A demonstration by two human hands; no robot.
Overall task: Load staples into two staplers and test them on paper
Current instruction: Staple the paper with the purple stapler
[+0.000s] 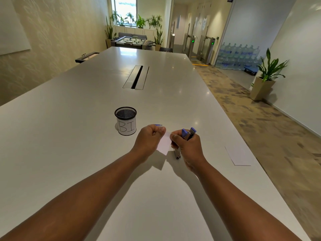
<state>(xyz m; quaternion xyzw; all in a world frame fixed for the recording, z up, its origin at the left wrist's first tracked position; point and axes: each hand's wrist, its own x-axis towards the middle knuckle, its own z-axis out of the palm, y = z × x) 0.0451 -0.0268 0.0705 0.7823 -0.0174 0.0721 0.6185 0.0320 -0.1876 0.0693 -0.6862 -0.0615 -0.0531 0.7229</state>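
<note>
My right hand grips a blue and metal stapler just above the white table; its blue end sticks up past my fingers and a metal part pokes out below at the table. My left hand pinches a small white slip of paper and holds it against the stapler. Behind my left hand a small blue thing peeks out, mostly hidden. I cannot see a second stapler clearly.
A black mesh cup with a paper label stands just left of my hands. Another white paper sheet lies near the table's right edge. A cable slot is set in the table's middle, farther off.
</note>
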